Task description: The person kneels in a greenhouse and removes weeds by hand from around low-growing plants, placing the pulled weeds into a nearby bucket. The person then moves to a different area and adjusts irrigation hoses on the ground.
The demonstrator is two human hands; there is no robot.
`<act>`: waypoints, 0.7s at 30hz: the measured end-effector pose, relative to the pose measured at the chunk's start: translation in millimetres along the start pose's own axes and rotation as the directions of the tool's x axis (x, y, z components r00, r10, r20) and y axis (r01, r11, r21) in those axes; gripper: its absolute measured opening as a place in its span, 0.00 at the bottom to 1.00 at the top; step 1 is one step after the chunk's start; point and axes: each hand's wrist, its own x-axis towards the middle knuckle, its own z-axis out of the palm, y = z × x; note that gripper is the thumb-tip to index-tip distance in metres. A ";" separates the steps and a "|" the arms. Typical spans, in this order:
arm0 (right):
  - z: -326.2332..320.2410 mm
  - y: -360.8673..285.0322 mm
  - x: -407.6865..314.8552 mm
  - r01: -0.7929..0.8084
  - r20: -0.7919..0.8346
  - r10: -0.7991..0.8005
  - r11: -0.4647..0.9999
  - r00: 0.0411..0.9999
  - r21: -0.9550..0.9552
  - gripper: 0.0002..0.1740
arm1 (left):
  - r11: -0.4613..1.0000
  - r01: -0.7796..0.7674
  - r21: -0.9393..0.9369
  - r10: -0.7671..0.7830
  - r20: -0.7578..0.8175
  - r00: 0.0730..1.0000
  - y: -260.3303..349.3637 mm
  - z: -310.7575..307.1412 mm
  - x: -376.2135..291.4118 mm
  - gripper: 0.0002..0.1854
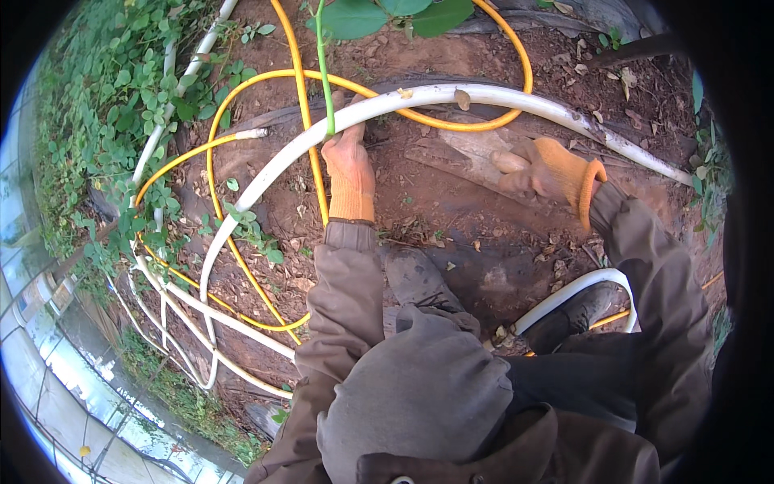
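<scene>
My left hand (349,166), in an orange knit glove with dirty fingers, is at a thick white hose (278,163). Its fingers pass behind the hose and one tip shows beyond it. A green plant stem (325,72) crosses in front of the hose and ends at this hand; whether the fingers pinch it is hidden. To the right, my right hand (535,169), in a matching glove with a rolled cuff, hovers over the soil below the hose's arc. Its fingers are bent inward and blurred, and I cannot tell whether they hold anything.
A yellow hose (213,151) loops under and around the white one, with a pale end fitting (251,134). Leafy plants (121,91) and more white hoses (187,302) lie left. Large leaves (357,18) hang ahead. Below are my boots (420,278) and another white hose piece (568,296).
</scene>
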 end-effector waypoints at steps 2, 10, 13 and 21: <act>-7.9 -4.5 -3.6 0.034 -0.055 -0.037 0.998 0.998 -0.051 0.36 | 0.912 0.187 -0.364 -0.215 -0.038 0.976 19.1 13.4 10.0 0.22; 37.1 -58.6 59.0 0.129 -0.091 -0.153 0.964 0.984 -0.233 0.32 | 0.649 0.262 -0.715 -0.351 0.024 0.936 5.4 13.0 5.2 0.29; 15.2 -91.4 40.6 -0.024 0.058 0.032 0.991 0.998 -0.129 0.29 | 0.647 0.298 -0.702 -0.393 0.028 0.919 9.6 -0.3 1.0 0.30; 34.8 -55.4 49.9 0.243 -0.061 -0.267 0.936 0.962 -0.254 0.28 | 0.673 0.287 -0.681 -0.357 0.040 0.933 15.1 7.0 6.7 0.32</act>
